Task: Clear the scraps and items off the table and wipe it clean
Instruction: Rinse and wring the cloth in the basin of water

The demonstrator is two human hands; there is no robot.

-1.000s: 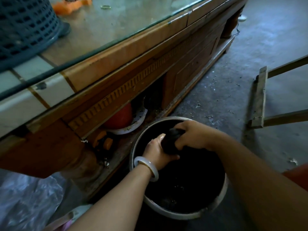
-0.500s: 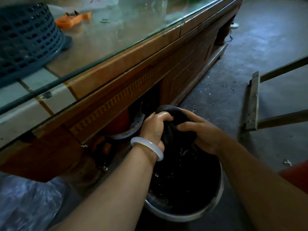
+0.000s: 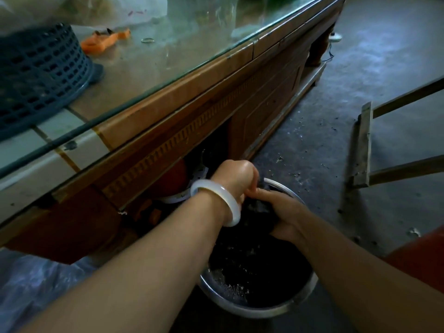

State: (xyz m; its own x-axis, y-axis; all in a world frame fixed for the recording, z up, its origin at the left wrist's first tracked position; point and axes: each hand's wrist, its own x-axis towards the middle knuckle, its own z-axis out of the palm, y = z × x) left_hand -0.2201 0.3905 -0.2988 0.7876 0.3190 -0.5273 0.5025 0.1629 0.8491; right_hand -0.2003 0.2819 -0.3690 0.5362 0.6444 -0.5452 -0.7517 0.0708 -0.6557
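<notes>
A dark wet cloth (image 3: 259, 207) is bunched between both hands above a metal basin (image 3: 302, 299) of dark water on the floor. My left hand (image 3: 236, 179), with a white bangle on its wrist, grips the cloth's upper end. My right hand (image 3: 283, 212) grips its lower end, the two fists touching. The glass-topped wooden table (image 3: 182, 75) runs along the left. On it lie an orange scrap (image 3: 103, 42) and a small ring (image 3: 147, 40).
A dark blue perforated basket (image 3: 36, 75) stands on the table's near left, a white plastic bag (image 3: 134, 8) at the back. Under the table sit a red pot and a white plate (image 3: 177, 188). A wooden frame (image 3: 362, 145) lies on the concrete floor to the right. A plastic bag (image 3: 28, 284) lies lower left.
Both hands lifted the cloth out of the basin's water and closed tight around it, twisting. The view tilted up, showing more of the tabletop.
</notes>
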